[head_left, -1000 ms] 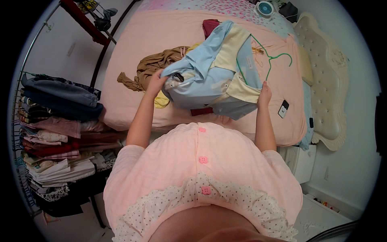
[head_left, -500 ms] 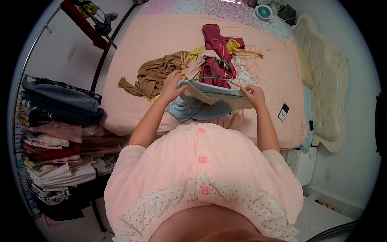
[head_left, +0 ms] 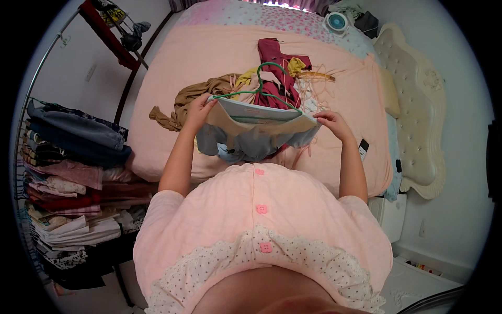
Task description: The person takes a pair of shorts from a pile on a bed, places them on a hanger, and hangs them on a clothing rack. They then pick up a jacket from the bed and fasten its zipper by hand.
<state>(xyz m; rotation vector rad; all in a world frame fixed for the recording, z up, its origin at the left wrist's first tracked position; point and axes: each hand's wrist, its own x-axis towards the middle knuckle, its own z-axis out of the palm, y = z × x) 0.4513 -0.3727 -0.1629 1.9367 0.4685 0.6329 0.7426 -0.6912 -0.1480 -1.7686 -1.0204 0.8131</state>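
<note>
A light blue and beige garment (head_left: 246, 137) hangs stretched between my two hands above the near side of the bed. Inside its top edge sits a green clothes hanger (head_left: 260, 86), its hook pointing up and away from me. My left hand (head_left: 198, 111) pinches the garment's left shoulder. On the other side, my right hand (head_left: 334, 124) grips the right shoulder corner between thumb and fingers. Beyond the garment lie a brown garment (head_left: 191, 99), a dark red garment (head_left: 269, 52) and a yellow piece of clothing (head_left: 296, 67), loosely heaped. Blue cloth shows partly underneath.
Loose hangers (head_left: 316, 83) lie tangled right of the heap on the bed (head_left: 157, 68). A phone (head_left: 363, 149) rests near my right forearm. Left stands a rack of clothes (head_left: 78, 172). A small fan (head_left: 336, 22) is at the far right, by the padded headboard (head_left: 418, 104).
Both hands have spread farther apart, the left one moving left, so the garment is stretched wider. The hanger has shifted left and its hook stands higher. My view has tilted slightly.
</note>
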